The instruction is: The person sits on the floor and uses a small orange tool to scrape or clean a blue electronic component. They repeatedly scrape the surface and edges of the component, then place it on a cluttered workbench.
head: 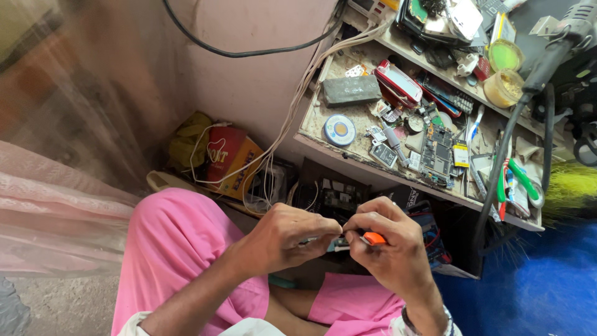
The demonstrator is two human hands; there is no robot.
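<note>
My left hand (pixel 287 234) and my right hand (pixel 388 242) meet over my lap, above pink trousers (pixel 180 246). The left fingers pinch a small dark electronic part (pixel 336 244) between the two hands. My right hand grips a small tool with an orange handle (pixel 374 238), its tip against that part. The part is mostly hidden by my fingers.
A cluttered low workbench (pixel 323 140) stands ahead with a circuit board (pixel 437 154), a red and white phone (pixel 398 82), a round tape roll (pixel 339 130), green-handled pliers (pixel 521 180) and small tubs. White cables hang off its left edge. A red box (pixel 229 158) sits by the wall.
</note>
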